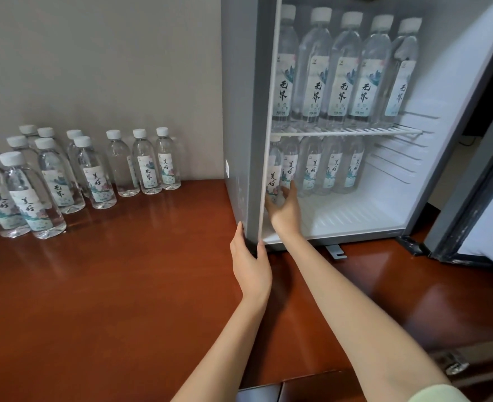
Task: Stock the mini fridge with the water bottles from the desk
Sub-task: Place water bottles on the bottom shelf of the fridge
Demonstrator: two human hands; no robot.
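The right hand (283, 206) grips an upright bottle (274, 181) low at the front-left of the mini fridge (236, 111), while the flat left hand (249, 265) on its corner is nearer the upright desk bottles (149, 166) left of it.

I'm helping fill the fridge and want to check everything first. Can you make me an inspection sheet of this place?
Surface: glossy red-brown desk.
Job's things: mini fridge open; upper-shelf bottles, five in front; back row below; desk bottles upright near the wall.
Clutter: small grey bracket at the fridge's foot.
Hands: left hand presses the fridge's lower front corner; right hand holds a bottle in the lower compartment.
Cables: nothing seen.
Surroundings: grey wall; fridge door swung open at right.
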